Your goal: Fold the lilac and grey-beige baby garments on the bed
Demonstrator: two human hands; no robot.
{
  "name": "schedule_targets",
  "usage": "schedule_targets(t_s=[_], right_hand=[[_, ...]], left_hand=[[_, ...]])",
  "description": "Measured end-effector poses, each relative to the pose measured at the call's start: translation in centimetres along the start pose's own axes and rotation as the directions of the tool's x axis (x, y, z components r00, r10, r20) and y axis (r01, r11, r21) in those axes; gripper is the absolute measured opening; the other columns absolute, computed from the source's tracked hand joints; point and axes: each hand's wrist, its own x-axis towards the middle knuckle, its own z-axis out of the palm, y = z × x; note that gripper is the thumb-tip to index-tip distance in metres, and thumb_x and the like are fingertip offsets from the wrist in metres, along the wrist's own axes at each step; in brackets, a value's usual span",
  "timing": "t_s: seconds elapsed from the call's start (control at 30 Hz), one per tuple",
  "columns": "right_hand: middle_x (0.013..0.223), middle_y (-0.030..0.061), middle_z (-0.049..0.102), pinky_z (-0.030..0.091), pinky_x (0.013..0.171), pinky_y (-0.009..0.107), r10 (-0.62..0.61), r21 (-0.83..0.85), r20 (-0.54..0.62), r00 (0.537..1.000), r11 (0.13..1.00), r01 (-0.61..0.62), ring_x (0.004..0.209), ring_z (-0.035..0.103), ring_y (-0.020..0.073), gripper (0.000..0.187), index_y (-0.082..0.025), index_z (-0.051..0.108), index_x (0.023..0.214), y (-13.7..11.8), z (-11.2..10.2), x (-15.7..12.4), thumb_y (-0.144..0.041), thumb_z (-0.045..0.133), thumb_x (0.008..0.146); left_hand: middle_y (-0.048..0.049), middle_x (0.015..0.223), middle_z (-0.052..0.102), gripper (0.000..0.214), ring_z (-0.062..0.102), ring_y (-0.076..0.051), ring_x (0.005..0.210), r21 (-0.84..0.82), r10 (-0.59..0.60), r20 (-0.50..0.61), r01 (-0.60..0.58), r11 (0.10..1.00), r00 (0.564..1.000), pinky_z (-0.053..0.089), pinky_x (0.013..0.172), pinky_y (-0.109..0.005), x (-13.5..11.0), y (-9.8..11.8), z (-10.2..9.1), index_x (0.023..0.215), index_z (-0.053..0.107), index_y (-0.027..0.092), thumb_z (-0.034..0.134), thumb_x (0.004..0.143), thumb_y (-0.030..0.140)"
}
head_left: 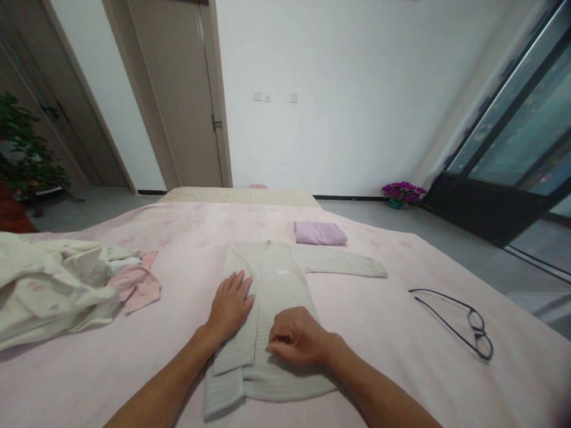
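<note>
A pale grey-green ribbed sweater [276, 279] lies flat on the pink bedspread [383, 333]. Its left sleeve is folded in over the body and its right sleeve stretches out to the right. My left hand [231, 304] rests flat on the folded left side, fingers spread. My right hand [297, 337] lies on the sweater's lower middle with its fingers curled under, pinching at the fabric.
A folded lilac cloth [320, 233] sits beyond the sweater. A heap of cream and pink clothes [66, 285] lies at the left. Black-rimmed glasses [464, 321] lie at the right. Potted purple flowers [402, 192] stand on the floor by a dark sliding door [513, 160].
</note>
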Motion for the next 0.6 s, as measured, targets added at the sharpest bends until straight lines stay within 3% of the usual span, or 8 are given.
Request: schedule_targets(t_s=[0.1,0.2,0.4,0.6], right_hand=[[0.072,-0.0026,0.062,0.032,0.06,0.026,-0.134,0.003,0.184,0.974,0.991,0.136,0.067,0.054,0.0133,0.026,-0.023,0.065,0.083,-2.9,1.3,0.5,-0.049,0.062,0.085],[0.081,-0.0015,0.061,0.031,0.058,0.028,-0.105,-0.136,0.243,0.964,0.981,0.141,0.071,0.052,0.0159,0.036,-0.023,0.06,0.086,-4.7,1.6,0.6,-0.058,0.065,0.079],[0.091,0.0008,0.058,0.035,0.064,0.032,-0.149,-0.326,0.207,0.967,0.921,0.212,0.081,0.05,0.0187,0.028,-0.021,0.055,0.089,-6.9,1.2,0.7,-0.046,0.066,0.082],[0.08,0.0022,0.055,0.032,0.06,0.033,-0.093,-0.462,0.089,0.992,0.878,0.123,0.071,0.045,0.0183,0.02,-0.019,0.054,0.081,-7.4,4.0,0.8,-0.034,0.065,0.086]], left_hand=[[-0.0135,0.148,0.048,0.045,0.041,-0.03,0.139,-0.012,0.005,-0.004,-0.005,1.0,1.0,0.032,0.114,-0.047,0.0,0.0,-0.1,0.135,0.057,0.016,0.05,0.094,0.034],[-0.0145,0.149,0.048,0.046,0.041,-0.031,0.139,-0.015,0.012,-0.012,-0.012,1.0,1.0,0.032,0.114,-0.048,0.0,0.0,0.0,0.136,0.056,0.016,0.049,0.095,0.035],[-0.015,0.148,0.048,0.045,0.041,-0.031,0.138,-0.012,0.019,-0.032,-0.019,1.0,0.999,0.033,0.114,-0.048,-0.1,0.0,0.1,0.135,0.057,0.015,0.049,0.095,0.034],[-0.0146,0.148,0.048,0.046,0.041,-0.031,0.138,-0.013,0.014,-0.021,-0.014,1.0,1.0,0.033,0.114,-0.048,0.0,0.0,0.1,0.136,0.056,0.015,0.049,0.095,0.035]])
